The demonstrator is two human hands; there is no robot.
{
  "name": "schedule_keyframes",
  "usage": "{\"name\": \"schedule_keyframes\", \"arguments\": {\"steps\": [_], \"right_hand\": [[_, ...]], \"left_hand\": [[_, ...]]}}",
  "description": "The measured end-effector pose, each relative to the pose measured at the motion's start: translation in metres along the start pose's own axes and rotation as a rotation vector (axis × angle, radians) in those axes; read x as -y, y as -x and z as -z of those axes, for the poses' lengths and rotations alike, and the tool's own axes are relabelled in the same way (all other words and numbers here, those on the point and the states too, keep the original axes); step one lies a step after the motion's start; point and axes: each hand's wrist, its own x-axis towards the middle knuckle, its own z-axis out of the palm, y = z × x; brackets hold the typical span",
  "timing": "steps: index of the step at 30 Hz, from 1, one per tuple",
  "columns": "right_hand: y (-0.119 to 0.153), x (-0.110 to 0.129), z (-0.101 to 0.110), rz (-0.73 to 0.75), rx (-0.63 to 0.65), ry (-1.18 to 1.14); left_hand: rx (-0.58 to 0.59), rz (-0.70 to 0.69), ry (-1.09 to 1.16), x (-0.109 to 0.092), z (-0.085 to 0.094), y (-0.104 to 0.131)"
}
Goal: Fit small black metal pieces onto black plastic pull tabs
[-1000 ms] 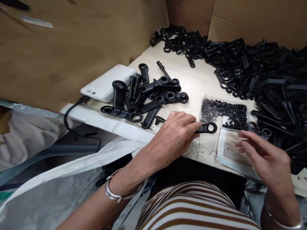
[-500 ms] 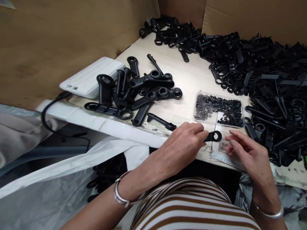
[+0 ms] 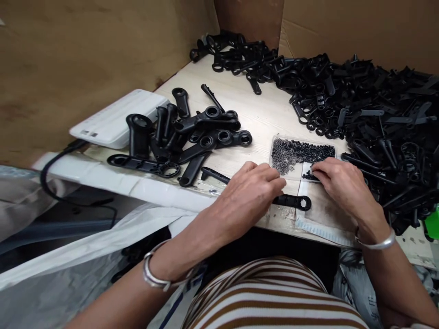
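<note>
The left hand (image 3: 250, 196) grips one end of a black lever (image 3: 291, 201) near the table edge (image 3: 286, 219). The right hand (image 3: 346, 187) reaches, fingertips bunched, into small black pieces (image 3: 318, 152) in a clear tray (image 3: 306, 167); whether it pinches any I cannot tell. Beyond, loose levers (image 3: 206, 141) lie beside a white device (image 3: 120, 116), a black heap (image 3: 377, 109) at right

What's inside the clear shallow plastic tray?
Small silvery metallic-looking pieces on the left of the clear shallow plastic tray, small black pieces along its back and right. Fingers of the right hand cover part of its near right side; anything beneath them is hidden.
</note>
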Motion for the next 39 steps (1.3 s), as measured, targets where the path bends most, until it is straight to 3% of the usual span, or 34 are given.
{"name": "schedule_keyframes", "arguments": {"steps": [6, 12, 16, 19, 22, 26, 30, 39], "right_hand": [[-0.023, -0.004, -0.004, 0.091, 0.156, 0.069], [-0.023, -0.006, -0.002, 0.091, 0.234, 0.084], [-0.019, -0.009, -0.001, 0.060, 0.145, -0.009], [-0.009, -0.013, 0.003, 0.008, -0.005, -0.155], [0.006, -0.021, 0.005, -0.091, -0.166, -0.336], [0.023, -0.026, 0.000, -0.221, -0.291, -0.615], [0.029, -0.019, -0.006, -0.293, -0.318, -0.850], [0.026, 0.003, -0.005, -0.334, -0.338, -1.092]], "left_hand": [[-0.034, -0.019, -0.108, 0.021, 0.009, -0.015], [0.137, -0.081, -0.135, 0.019, 0.007, -0.061], [0.100, -0.163, -0.109, 0.021, -0.012, -0.080], [0.057, -0.203, -0.103, 0.025, -0.023, -0.083], [0.062, -0.209, -0.082, 0.028, -0.023, -0.084], [0.040, -0.118, 0.050, 0.031, -0.015, -0.083], [-0.023, -0.026, 0.216, 0.035, -0.013, -0.080], [-0.074, 0.119, 0.404, 0.038, 0.000, -0.073]]}}
